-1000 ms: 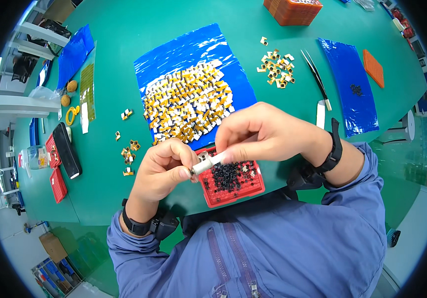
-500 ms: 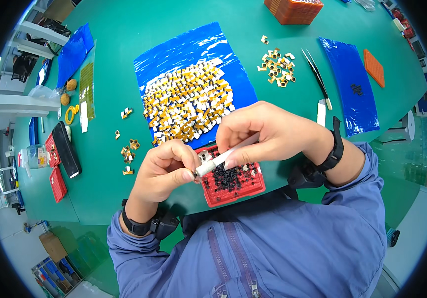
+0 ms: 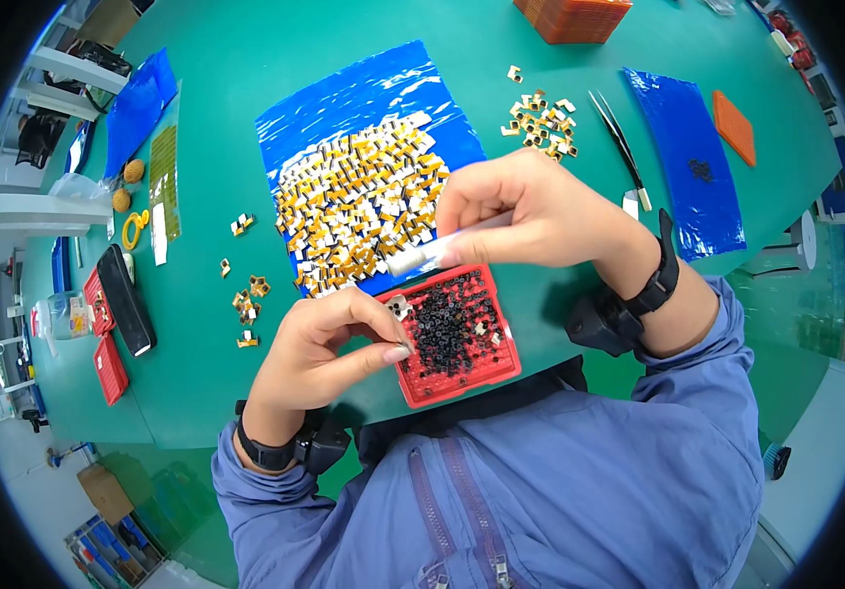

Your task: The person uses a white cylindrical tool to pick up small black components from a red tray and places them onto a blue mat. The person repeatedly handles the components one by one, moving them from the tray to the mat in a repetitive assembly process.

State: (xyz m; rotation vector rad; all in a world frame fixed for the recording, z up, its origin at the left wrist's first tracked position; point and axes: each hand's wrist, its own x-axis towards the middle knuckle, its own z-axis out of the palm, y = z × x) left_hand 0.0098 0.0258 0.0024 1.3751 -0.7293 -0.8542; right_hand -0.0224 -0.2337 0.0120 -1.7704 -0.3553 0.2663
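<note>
My right hand (image 3: 530,211) grips a white pen-like stick (image 3: 447,248), its blunt end pointing left above the pile. The thumb and fingers of my left hand (image 3: 334,344) pinch together at the left edge of a red tray (image 3: 466,391); whatever lies between the fingertips is too small to name. Many small black pieces (image 3: 447,329) fill the tray, with a few pale metallic ones among them. Beyond it, a heap of small white-and-yellow parts (image 3: 358,201) covers the near part of a blue sheet (image 3: 344,93).
Loose gold-and-white parts (image 3: 543,125) lie beyond my right hand, beside tweezers (image 3: 622,147). A second blue sheet (image 3: 682,157) and an orange pad (image 3: 734,128) are farther right. Orange stacked trays (image 3: 574,20) stand at the back. A black case (image 3: 126,299) and yellow scissors (image 3: 133,228) lie left.
My right hand has lifted the white stick away from my left fingertips, up and toward the pile. My left hand has shifted slightly to the right and stays pinched, so the tray is less covered.
</note>
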